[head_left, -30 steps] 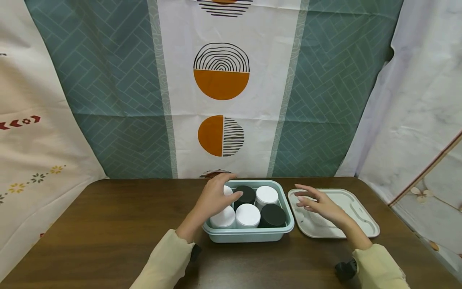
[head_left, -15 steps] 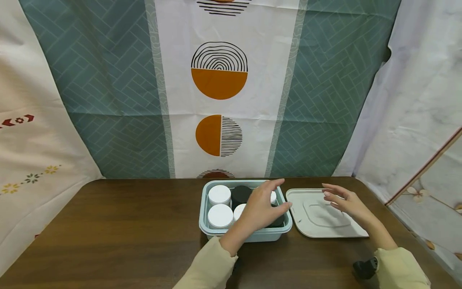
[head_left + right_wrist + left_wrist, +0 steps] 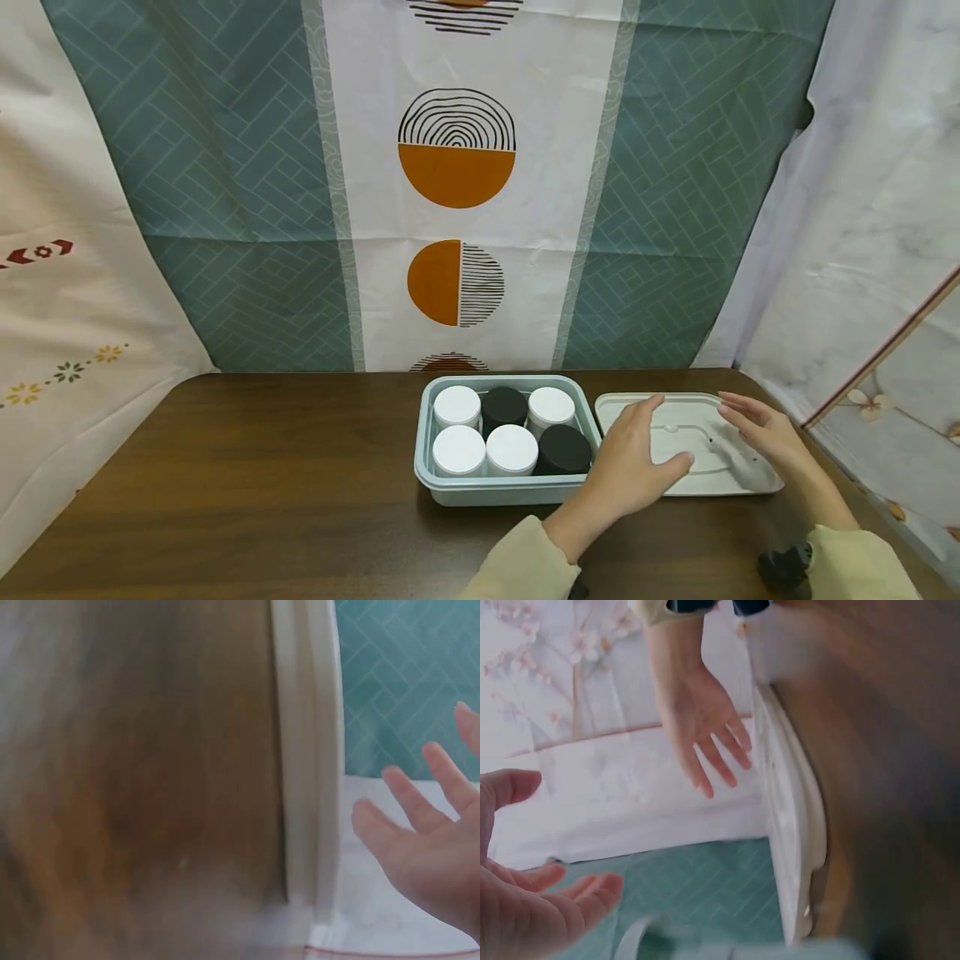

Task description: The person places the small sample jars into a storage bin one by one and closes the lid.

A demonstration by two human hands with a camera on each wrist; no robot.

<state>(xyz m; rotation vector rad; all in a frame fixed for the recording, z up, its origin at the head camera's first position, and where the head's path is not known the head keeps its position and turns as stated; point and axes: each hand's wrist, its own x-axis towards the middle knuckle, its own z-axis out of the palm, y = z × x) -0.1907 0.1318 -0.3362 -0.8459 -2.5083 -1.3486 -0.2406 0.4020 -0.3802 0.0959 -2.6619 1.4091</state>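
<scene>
A white rounded lid [image 3: 686,417] lies flat on the table, to the right of a light blue plastic bin. Over the lid's left part hovers my left hand [image 3: 626,458], fingers and thumb spread apart, holding nothing. My right hand [image 3: 768,433] is above the lid's right edge, its fingers extended and also without anything in them. In the left wrist view the right hand [image 3: 701,720] appears beyond the left one, above the lid [image 3: 787,817]. The right wrist view has the lid's edge [image 3: 311,750] beside the right hand [image 3: 431,832].
The light blue bin [image 3: 498,492] holds several round-capped jars, some with white caps [image 3: 459,452], some with black caps [image 3: 564,450]. A dark brown wooden table [image 3: 285,483] carries everything. Patterned cloth [image 3: 255,208] hangs behind the table and along its sides.
My left hand has moved right, from over the bin's left side across the jars to the lid. The right hand has shifted right, toward the lid's far side.
</scene>
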